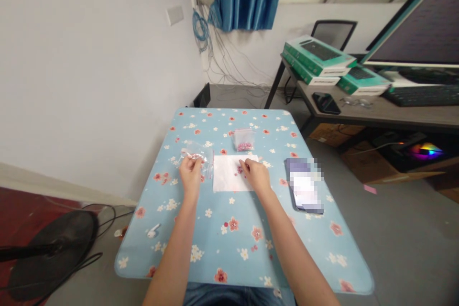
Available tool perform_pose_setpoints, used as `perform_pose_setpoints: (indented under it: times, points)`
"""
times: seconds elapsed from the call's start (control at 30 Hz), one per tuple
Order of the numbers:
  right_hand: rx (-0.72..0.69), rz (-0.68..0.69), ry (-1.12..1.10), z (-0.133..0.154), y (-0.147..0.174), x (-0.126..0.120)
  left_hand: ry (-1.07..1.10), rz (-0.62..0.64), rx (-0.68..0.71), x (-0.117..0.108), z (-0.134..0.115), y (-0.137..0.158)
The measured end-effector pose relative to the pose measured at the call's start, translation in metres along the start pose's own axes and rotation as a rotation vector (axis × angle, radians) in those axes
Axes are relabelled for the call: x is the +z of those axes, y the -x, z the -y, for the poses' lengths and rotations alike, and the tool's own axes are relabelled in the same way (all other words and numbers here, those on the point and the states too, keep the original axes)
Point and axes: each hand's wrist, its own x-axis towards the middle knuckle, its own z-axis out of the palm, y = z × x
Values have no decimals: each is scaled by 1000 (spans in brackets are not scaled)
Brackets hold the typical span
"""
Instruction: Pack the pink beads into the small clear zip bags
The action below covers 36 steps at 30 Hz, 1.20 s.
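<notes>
The left hand (191, 171) held a small clear bag (198, 157) just above the tabletop (229, 229), its fingers pinched shut on the bag's edge. The bag was crumpled, see-through plastic with a few pink beads showing inside; how many could not be told. The right hand (256, 173) rested on a white sheet (225, 174) at the middle of the tabletop, fingers curled down onto a small cluster of pink beads (239, 169); whether they gripped one could not be told. One sheet lay there, just right of the bag. Behind it lay a second clear bag (244, 140), well filled with pink beads, so two bags in all. One phone (304, 185) lay to the right of the sheet, and one white earbud (153, 230) near the tabletop's left front edge. The tabletop was light blue with a flower print.
</notes>
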Motion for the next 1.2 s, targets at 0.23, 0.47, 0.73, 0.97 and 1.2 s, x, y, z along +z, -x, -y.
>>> perform_pose_setpoints:
  times: [0.23, 0.47, 0.73, 0.97, 1.2]
  points:
    - [-17, -15, 17, 1, 3, 2, -185, -67, 81, -10, 11, -11]
    - [-11, -12, 3, 3, 4, 1, -459, -155, 204, -17, 8, -9]
    - [-10, -39, 11, 4, 5, -1, -708, -151, 402, -14, 2, -5]
    - [-6, -90, -26, 3, 5, 2, -845, 185, 558, -8, 8, 2]
    - [15, -216, -131, 2, 7, 1, -854, 118, 531, -9, 11, -1]
